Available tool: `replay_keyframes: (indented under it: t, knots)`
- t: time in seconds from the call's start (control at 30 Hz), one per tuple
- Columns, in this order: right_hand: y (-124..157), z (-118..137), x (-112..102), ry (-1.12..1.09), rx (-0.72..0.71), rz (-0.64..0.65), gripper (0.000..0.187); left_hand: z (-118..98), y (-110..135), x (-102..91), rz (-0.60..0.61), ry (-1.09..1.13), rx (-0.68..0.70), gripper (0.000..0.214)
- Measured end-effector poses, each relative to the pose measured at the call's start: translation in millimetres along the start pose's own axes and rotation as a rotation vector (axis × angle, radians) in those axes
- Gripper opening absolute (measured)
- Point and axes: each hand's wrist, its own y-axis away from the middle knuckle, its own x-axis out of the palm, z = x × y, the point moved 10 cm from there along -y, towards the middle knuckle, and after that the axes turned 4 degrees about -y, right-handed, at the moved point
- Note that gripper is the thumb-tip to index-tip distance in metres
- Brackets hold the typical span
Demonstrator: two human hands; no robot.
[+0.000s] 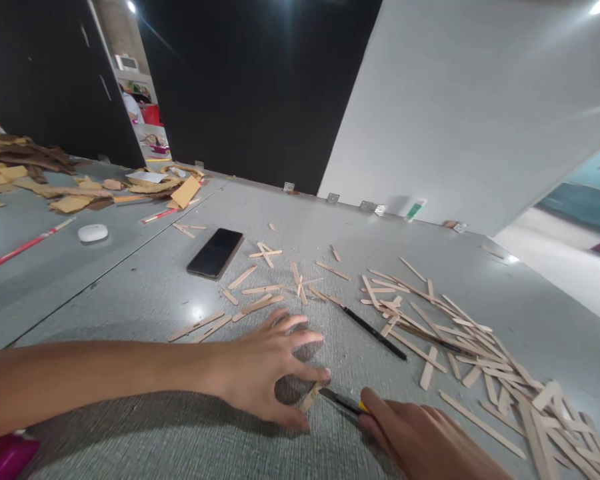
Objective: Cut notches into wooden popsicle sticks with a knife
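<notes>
My left hand (270, 373) rests on the grey table (145, 300), its thumb and fingertips pinching a short piece of wooden stick (311, 397) flat against the surface. My right hand (415, 437) is closed around a utility knife (343, 401) with a yellow body; the dark blade touches the end of that stick piece. A black pen (374, 333) lies just beyond the hands. Loose wooden sticks (260, 293) are scattered ahead of my left hand.
A big heap of wooden sticks (485, 360) spreads to the right. A black phone (215, 253) lies further back, a white oval object (93, 233) to the left, and cardboard scraps (75, 190) at the far left. A pink thing (5, 457) sits at the near left corner.
</notes>
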Motion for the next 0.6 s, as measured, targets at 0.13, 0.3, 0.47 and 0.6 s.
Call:
replay_keyframes:
  t: [0.13, 0.3, 0.47, 0.6]
  knots:
    - [-1.8, 11.5, -3.2, 0.126, -0.103, -0.051, 0.026, 1.0, -0.3, 0.6, 0.001, 0.003, 0.033, 0.076]
    - [1.6, 22.4, -7.0, 0.233, -0.170, -0.088, 0.032, 1.2, -0.1, 2.7, -0.052, -0.020, 0.063, 0.079]
    - [5.2, 18.9, -1.4, 0.361, -0.186, -0.054, 0.025, 1.9, 0.6, 4.4, -0.063, -0.014, 0.052, 0.076]
    - [4.9, 25.9, -8.8, 0.432, -0.211, -0.073, 0.044, 3.5, -0.4, 5.5, -0.041, 0.019, 0.030, 0.079]
